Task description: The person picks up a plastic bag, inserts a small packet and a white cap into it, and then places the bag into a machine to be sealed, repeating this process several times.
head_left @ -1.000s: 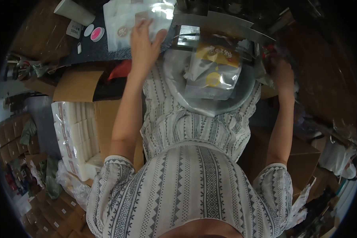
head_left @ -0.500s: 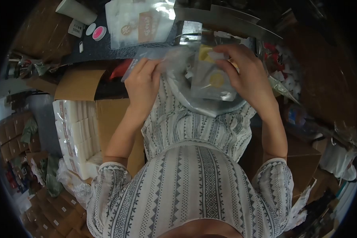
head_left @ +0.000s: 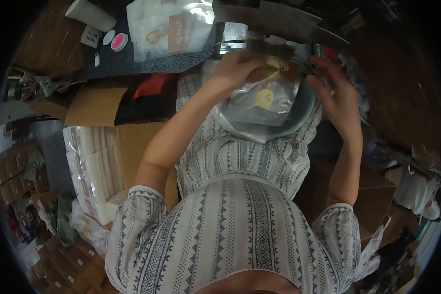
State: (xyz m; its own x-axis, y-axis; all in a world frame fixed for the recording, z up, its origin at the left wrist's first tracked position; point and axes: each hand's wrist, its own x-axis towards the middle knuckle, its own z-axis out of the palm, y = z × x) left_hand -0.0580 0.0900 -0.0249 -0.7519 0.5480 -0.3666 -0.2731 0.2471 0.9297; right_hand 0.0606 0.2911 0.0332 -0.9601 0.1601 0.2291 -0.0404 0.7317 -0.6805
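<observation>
A clear plastic bag (head_left: 263, 113) with a round yellow emblem lies over a grey basin (head_left: 306, 110) on my lap. My left hand (head_left: 232, 73) has reached across to the bag's top edge, its fingers closed there beside a brown and yellow printed part. The left fingertips are partly blurred and hidden. Past the basin's right rim is my right hand (head_left: 340, 98), thumb and fingers apart, with nothing visible in it. More clear film hangs over the basin's near and left side.
Flat printed bags (head_left: 174, 29) lie on a dark mat, near a white cup (head_left: 90, 13) and a round pink tin (head_left: 119, 42). On the left, an open cardboard box (head_left: 142, 157) stands by stacked white packs (head_left: 95, 169). Another carton (head_left: 357, 196) is at right.
My left hand has moved right, from the film at the left to the bag's top. My right hand has let go of the bag, moved right and opened.
</observation>
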